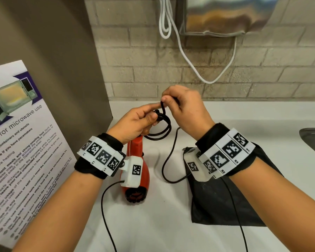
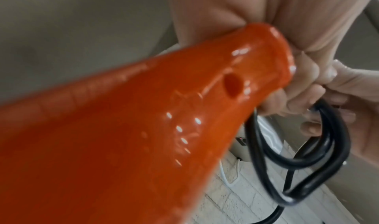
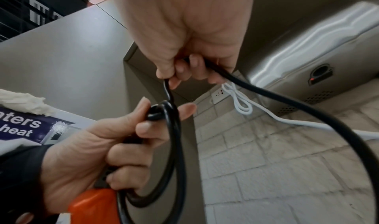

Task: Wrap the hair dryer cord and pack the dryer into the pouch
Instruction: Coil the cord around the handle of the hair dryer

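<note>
White smooth counter (image 1: 244,117) underneath. Flat black fabric pouch (image 1: 216,200) lying there, top corner hidden by right wrist. Glossy orange plastic hair dryer (image 1: 135,179) hanging nozzle-down, handle in left hand (image 1: 135,122), grip also clamping black rubbery cord (image 1: 164,131) coils. Right hand (image 1: 185,108) pinching cord loop above. Plug not visible.
</note>
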